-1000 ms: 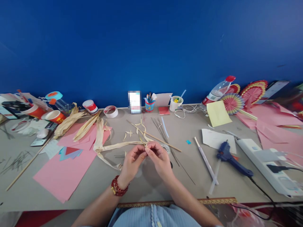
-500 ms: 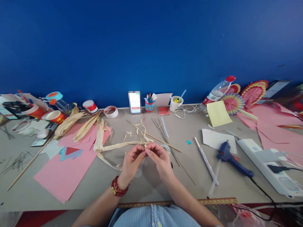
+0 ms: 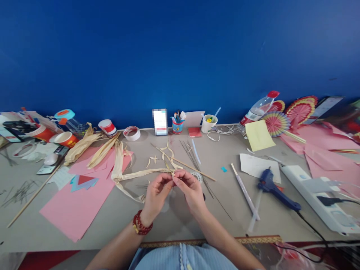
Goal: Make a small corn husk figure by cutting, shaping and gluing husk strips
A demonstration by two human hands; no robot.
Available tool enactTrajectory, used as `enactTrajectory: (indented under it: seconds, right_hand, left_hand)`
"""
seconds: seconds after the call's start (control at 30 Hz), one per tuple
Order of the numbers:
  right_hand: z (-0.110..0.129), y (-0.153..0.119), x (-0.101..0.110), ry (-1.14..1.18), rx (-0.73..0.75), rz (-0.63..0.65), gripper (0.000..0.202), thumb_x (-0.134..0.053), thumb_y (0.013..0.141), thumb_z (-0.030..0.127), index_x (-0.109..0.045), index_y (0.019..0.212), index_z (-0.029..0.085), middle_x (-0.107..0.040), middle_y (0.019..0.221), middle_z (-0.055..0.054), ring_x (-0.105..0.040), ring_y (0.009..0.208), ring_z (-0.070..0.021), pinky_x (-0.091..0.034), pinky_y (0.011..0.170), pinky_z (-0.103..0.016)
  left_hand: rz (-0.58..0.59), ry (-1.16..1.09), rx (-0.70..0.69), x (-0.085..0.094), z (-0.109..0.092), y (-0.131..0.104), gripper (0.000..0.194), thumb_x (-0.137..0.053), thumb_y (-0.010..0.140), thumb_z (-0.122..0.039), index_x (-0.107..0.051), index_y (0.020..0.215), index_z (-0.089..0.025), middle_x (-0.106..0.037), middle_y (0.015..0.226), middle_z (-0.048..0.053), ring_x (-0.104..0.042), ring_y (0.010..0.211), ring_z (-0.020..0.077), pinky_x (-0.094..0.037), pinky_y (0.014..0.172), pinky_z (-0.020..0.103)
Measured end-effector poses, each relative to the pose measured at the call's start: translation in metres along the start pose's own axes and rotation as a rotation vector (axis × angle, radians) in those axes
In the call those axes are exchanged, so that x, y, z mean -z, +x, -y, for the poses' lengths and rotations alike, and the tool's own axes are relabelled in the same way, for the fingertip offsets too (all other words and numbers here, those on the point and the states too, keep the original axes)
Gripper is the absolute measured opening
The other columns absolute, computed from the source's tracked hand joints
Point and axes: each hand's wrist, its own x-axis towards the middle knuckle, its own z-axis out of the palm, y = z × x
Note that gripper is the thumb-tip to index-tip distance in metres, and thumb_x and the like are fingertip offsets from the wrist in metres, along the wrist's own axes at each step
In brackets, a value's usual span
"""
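My left hand (image 3: 157,190) and my right hand (image 3: 190,189) meet at the fingertips over the middle of the table. Both are closed in a pinch on a small pale piece of corn husk (image 3: 173,173), mostly covered by the fingers. A long dried husk strip (image 3: 143,173) runs from the left up to my left fingers. Just beyond the hands lie curled husk scraps (image 3: 153,159) and a thin wooden stick (image 3: 194,167). Close to my right fingers is a clear round spool (image 3: 197,176), partly hidden, with thin dark wires (image 3: 209,187) beside it.
Whole corn husks (image 3: 81,146) and pink paper (image 3: 77,210) lie on the left. A roll of tape (image 3: 131,133) and a pen cup (image 3: 177,126) stand at the back. To the right are a blue glue gun (image 3: 277,191), a power strip (image 3: 317,198) and a tilted bottle (image 3: 260,108).
Hardly anything differs. Both hands keep the same pinch in the same place, and the view has shifted very slightly.
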Motion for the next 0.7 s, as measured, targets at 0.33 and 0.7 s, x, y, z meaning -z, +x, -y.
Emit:
enactTrajectory:
  seconds: [0.33,0.7]
  right_hand:
    - [0.0015,-0.0005,-0.0014,0.042,-0.026,-0.009,0.01,-0.079,0.075,0.031,-0.072,0.077,0.023,-0.064,0.085,-0.001,-0.057,0.071,-0.015,-0.049,0.07,-0.028]
    - [-0.001,-0.0007,-0.0011,0.089,-0.022,0.018,0.012,-0.078,0.077,0.031,-0.071,0.078,0.02,-0.061,0.083,0.0,-0.054,0.067,-0.012,-0.047,0.065,-0.024]
  left_hand:
    - [0.044,-0.094,0.042,-0.0007,-0.0012,-0.0022,0.01,-0.069,0.086,-0.028,-0.069,0.088,-0.018,-0.07,0.083,0.002,-0.064,0.08,0.0147,-0.051,0.079,0.025]
    - [0.045,-0.109,0.041,-0.0023,-0.0032,-0.0018,0.014,-0.07,0.085,-0.03,-0.068,0.087,-0.017,-0.067,0.078,0.002,-0.06,0.074,0.013,-0.05,0.074,0.024]
